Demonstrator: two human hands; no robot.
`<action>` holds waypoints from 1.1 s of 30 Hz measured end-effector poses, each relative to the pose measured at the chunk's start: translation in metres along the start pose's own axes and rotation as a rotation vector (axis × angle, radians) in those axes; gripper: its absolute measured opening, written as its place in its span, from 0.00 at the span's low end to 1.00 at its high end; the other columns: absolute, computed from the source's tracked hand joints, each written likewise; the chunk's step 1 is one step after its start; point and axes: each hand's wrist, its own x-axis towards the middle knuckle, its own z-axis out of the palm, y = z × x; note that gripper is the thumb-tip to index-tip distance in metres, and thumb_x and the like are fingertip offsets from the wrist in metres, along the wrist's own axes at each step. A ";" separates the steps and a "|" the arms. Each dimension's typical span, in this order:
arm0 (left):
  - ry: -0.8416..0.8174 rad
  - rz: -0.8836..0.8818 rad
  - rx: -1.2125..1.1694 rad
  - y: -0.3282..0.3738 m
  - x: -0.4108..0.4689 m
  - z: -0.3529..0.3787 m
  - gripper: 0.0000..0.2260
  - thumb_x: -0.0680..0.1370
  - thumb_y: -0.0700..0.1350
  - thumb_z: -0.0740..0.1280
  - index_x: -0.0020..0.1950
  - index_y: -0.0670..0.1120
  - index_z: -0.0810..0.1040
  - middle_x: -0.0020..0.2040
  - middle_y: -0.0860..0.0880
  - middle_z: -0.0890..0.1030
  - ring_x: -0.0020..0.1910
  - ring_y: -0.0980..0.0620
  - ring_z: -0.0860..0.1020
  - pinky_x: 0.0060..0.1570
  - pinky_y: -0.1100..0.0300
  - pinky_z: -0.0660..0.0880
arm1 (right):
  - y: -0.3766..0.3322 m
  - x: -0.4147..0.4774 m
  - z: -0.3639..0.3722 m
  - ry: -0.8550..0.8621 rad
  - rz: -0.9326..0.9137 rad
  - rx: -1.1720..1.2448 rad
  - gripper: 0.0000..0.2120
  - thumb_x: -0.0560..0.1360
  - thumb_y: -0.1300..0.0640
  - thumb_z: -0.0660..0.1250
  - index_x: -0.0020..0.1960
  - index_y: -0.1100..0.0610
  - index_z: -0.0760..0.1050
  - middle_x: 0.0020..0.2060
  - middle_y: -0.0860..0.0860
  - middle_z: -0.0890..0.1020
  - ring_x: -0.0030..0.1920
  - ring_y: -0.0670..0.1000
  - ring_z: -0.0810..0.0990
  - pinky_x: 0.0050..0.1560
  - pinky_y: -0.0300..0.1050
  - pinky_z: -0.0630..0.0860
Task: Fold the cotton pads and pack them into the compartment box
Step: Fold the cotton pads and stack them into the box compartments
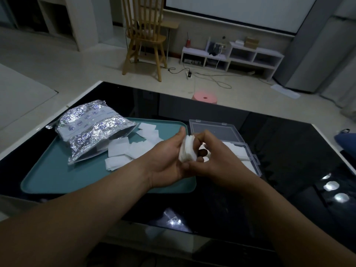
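A small stack of white cotton pads [186,151] is pinched between both my hands above the right edge of the teal tray [57,176]. My left hand [167,160] cups it from the left; my right hand [213,157] presses it from the right with bent fingers. Several loose square pads [133,149] lie on the tray beside a crinkled silver foil bag [90,130]. The clear plastic compartment box [248,155] sits open just behind my right hand, with white pads inside and its lid [212,130] folded back.
Everything rests on a glossy black table [289,170] with a pale rim. A pink stool [204,98] stands beyond the far edge, a wooden chair [146,39] further back, and a blue object [346,139] at the right edge.
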 end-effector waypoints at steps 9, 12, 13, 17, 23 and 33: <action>0.070 -0.003 -0.019 -0.019 0.021 0.019 0.29 0.83 0.66 0.55 0.72 0.46 0.75 0.59 0.42 0.79 0.59 0.44 0.80 0.51 0.53 0.80 | 0.016 -0.008 -0.007 0.024 -0.013 -0.124 0.23 0.69 0.50 0.81 0.52 0.47 0.68 0.51 0.47 0.78 0.43 0.45 0.78 0.41 0.41 0.78; 0.070 -0.031 -0.053 -0.021 0.029 0.021 0.24 0.85 0.59 0.54 0.71 0.43 0.75 0.57 0.42 0.79 0.54 0.46 0.79 0.51 0.54 0.77 | 0.019 -0.014 -0.014 0.048 0.010 -0.093 0.19 0.72 0.52 0.79 0.52 0.47 0.69 0.51 0.45 0.79 0.45 0.43 0.80 0.43 0.42 0.80; 0.081 -0.026 -0.054 -0.020 0.032 0.021 0.20 0.83 0.53 0.56 0.68 0.42 0.75 0.54 0.42 0.79 0.49 0.48 0.78 0.49 0.55 0.76 | 0.021 -0.015 -0.017 0.059 0.021 -0.078 0.17 0.73 0.51 0.78 0.52 0.47 0.71 0.52 0.45 0.80 0.47 0.44 0.81 0.45 0.44 0.81; 0.206 0.085 -0.037 -0.023 0.045 0.026 0.17 0.81 0.43 0.58 0.66 0.38 0.77 0.58 0.40 0.83 0.53 0.45 0.83 0.47 0.53 0.82 | 0.030 -0.020 -0.025 0.144 0.113 0.027 0.12 0.78 0.42 0.72 0.56 0.46 0.74 0.55 0.44 0.81 0.54 0.44 0.82 0.51 0.46 0.81; 0.387 0.248 0.125 -0.035 0.062 0.041 0.11 0.86 0.47 0.62 0.65 0.44 0.74 0.62 0.38 0.81 0.54 0.43 0.84 0.48 0.48 0.83 | 0.037 -0.014 -0.026 0.407 0.163 -0.012 0.04 0.79 0.55 0.71 0.49 0.51 0.76 0.44 0.45 0.82 0.44 0.40 0.80 0.41 0.29 0.73; 0.471 0.241 0.353 -0.046 0.077 0.054 0.15 0.80 0.43 0.58 0.63 0.41 0.78 0.53 0.40 0.83 0.51 0.43 0.81 0.52 0.45 0.81 | 0.046 -0.016 -0.030 0.364 0.259 -0.144 0.03 0.81 0.52 0.68 0.50 0.49 0.75 0.42 0.45 0.81 0.44 0.44 0.81 0.50 0.48 0.82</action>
